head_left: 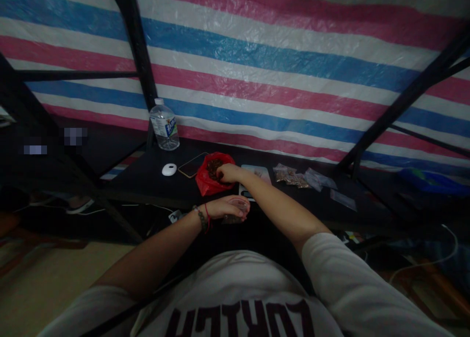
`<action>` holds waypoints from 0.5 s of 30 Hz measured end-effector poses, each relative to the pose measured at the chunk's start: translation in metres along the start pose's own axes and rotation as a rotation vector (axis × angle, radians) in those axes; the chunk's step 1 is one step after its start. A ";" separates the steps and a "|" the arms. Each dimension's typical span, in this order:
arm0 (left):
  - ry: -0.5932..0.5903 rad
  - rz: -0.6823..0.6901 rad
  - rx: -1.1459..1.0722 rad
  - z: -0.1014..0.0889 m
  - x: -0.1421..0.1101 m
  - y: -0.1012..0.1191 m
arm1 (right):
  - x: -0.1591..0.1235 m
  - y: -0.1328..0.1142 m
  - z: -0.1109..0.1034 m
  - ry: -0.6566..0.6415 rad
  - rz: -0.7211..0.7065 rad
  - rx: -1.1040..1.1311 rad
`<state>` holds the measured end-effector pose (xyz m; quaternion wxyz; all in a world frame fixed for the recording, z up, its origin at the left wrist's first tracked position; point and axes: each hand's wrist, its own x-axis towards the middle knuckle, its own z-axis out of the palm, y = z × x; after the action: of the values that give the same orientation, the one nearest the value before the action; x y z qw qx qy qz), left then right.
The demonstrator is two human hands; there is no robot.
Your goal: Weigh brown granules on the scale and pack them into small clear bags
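Note:
My right hand [228, 173] reaches into an open red plastic bag [206, 182], its fingers closed together at a heap of small brown pieces [214, 167]. Their kind is too blurred to tell, and the fingertips are partly hidden among them. Below, in front of the table edge, my left hand [229, 206] is closed round a small clear plastic bag [232, 219]. Part of that bag is covered by the fingers. Under my right wrist lies a pale flat digital scale [246, 194], with something small on its top. Several small clear bags with brown contents [290, 177] lie to the right.
Empty-looking clear bags [343, 200] lie further right on the black table [147, 180]. A phone [190, 168], a white rounded case [169, 169] and a clear plastic bottle [164, 125] stand or lie on the left. Black metal posts [137, 43] frame the table before a striped sheet [257, 77].

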<state>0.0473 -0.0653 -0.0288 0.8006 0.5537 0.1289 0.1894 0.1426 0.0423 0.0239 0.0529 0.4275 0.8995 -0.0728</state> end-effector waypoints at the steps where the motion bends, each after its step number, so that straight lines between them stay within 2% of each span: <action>1: 0.004 0.000 -0.001 0.000 0.000 0.000 | 0.001 0.001 0.000 -0.004 0.003 -0.003; 8: 0.010 -0.015 -0.005 0.001 -0.001 0.001 | 0.003 0.004 0.003 -0.009 0.011 -0.021; 15: -0.004 -0.017 -0.011 0.002 -0.001 0.001 | 0.001 0.012 -0.001 0.085 0.010 0.071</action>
<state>0.0471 -0.0671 -0.0270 0.8053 0.5487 0.1312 0.1821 0.1511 0.0511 0.0232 -0.0001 0.4360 0.8958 -0.0864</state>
